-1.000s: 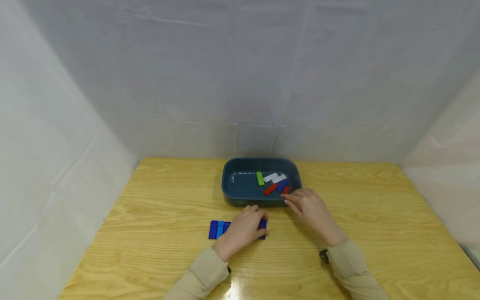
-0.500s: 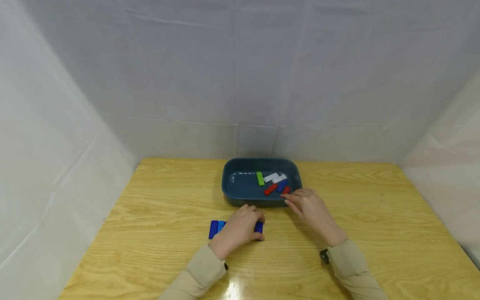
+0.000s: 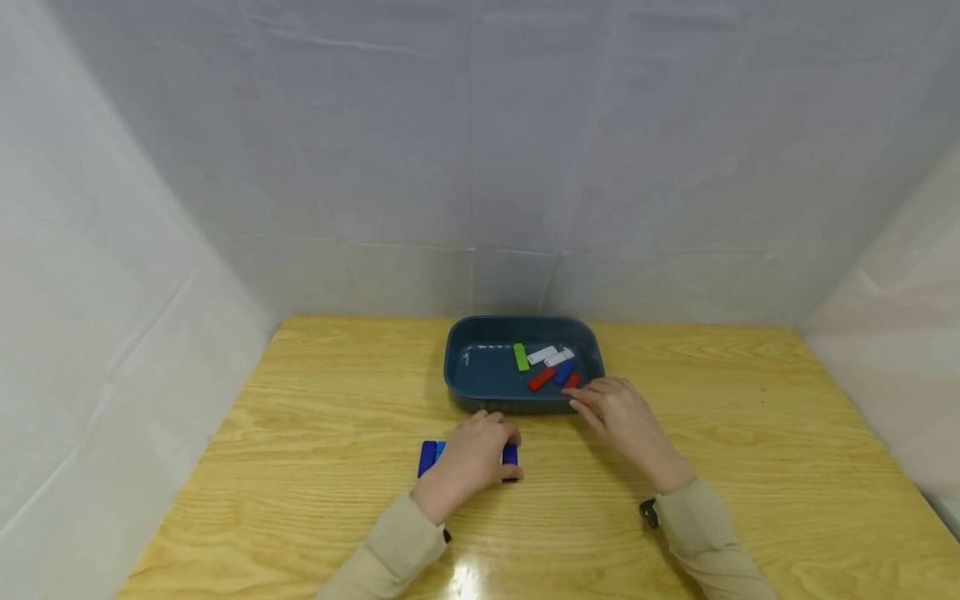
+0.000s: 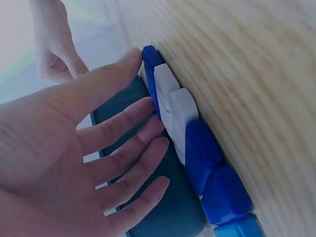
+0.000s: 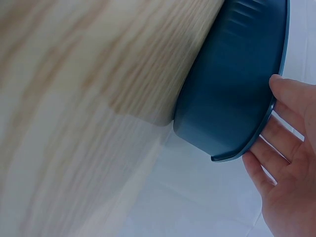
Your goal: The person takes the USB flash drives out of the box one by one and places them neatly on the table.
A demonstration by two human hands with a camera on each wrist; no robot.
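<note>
A: How many pieces are showing, and of what colours?

B: In the dark blue tray [image 3: 480, 333] six small flat blocks are lying: one green block [image 3: 520, 357], two white blocks [image 3: 550, 356], a red block [image 3: 540, 378], a blue block [image 3: 564, 372] and a second red piece [image 3: 572, 380] at the near right corner. That last one is partly hidden by fingertips, so its full shape is not showing.

A: And outside the tray?

B: A row of blocks [image 3: 430, 457] is sitting on the wooden table [image 3: 750, 433], just in front of the tray. The left wrist view is showing six in that row [image 4: 197, 148]: a dark blue one, two white ones, two more dark blue, and a lighter blue at the end, all lying edge to edge. From the head camera most of the row is hidden under the hand.

A: What are the hands doing?

B: The left hand [image 3: 468, 458] is lying over the row with its fingers [image 4: 128, 138] straight and slightly spread, gripping nothing; the thumb tip is touching the dark blue end block. The right hand [image 3: 622, 415] is resting at the tray's near right rim [image 5: 256, 133], fingers loosely extended along the edge and holding nothing.

A: Are the two hands touching?

B: No, they are staying apart, with bare table between them.
</note>
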